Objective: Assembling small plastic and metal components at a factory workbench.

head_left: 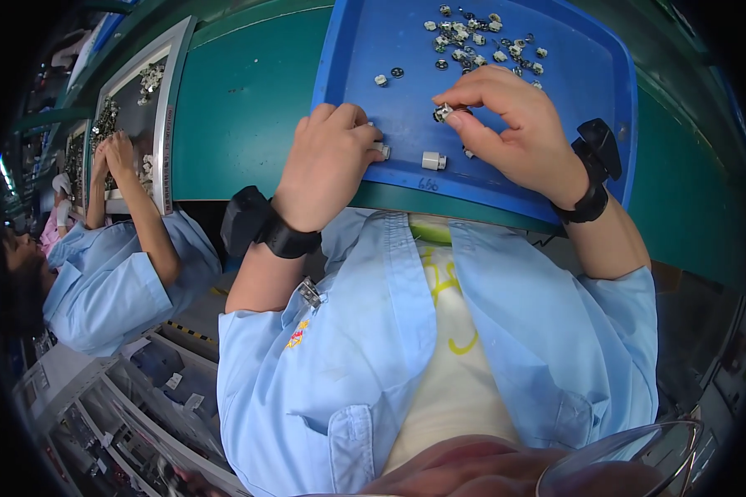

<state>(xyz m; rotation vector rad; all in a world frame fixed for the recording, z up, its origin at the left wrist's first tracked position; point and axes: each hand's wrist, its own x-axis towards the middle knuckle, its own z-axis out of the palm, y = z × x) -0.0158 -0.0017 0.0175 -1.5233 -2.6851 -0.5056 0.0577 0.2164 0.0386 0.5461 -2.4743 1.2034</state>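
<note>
Over the near left part of the blue tray [348, 62], my left hand [327, 161] is closed, its curled fingertips on a small whitish cylindrical part [380, 151], mostly hidden by the fingers. To its right, my right hand [518, 124] pinches a small silver-and-black metal part [443, 113] between thumb and forefinger, raised above the tray. Between the hands, a pale grey stepped cylinder [433, 161] lies on its side near the tray's front rim. Another small part [468, 152] shows partly below my right thumb.
Several small metal-and-white parts [477, 37] are scattered at the tray's far side. A small part [380, 80] and a dark ring [398, 73] lie apart from them. The tray rests on a green table [249, 108]. At left, a co-worker's hands [116, 153] work over a grey-framed tray [170, 108].
</note>
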